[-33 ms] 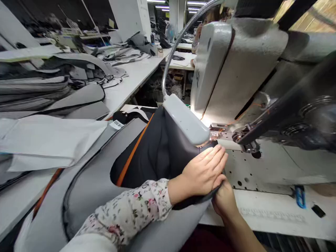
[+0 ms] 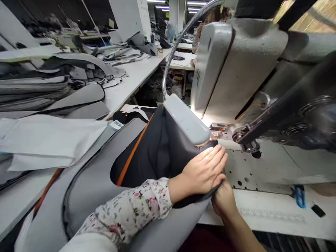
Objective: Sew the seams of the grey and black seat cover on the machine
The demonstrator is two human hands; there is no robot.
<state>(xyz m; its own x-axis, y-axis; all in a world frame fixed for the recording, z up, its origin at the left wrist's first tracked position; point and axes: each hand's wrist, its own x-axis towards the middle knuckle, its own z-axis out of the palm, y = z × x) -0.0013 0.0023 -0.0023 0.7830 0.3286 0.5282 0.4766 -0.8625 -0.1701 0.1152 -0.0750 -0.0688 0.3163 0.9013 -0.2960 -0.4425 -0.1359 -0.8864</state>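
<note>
The dark fabric piece (image 2: 160, 150) with an orange stripe (image 2: 132, 154) lay on the sewing machine bed (image 2: 267, 168), just under the lamp head (image 2: 186, 119) and close to the presser foot (image 2: 217, 133). The left hand (image 2: 203, 171) rested flat on top of its edge, fingers (image 2: 215, 155) stretched and close together. The right hand (image 2: 223, 199) gripped the same edge from below, fingers closed on the fabric. Grey padded panels (image 2: 91, 185) spread to the left on the desk (image 2: 15, 199). White paper sheets (image 2: 49, 136) lay beside them.
</note>
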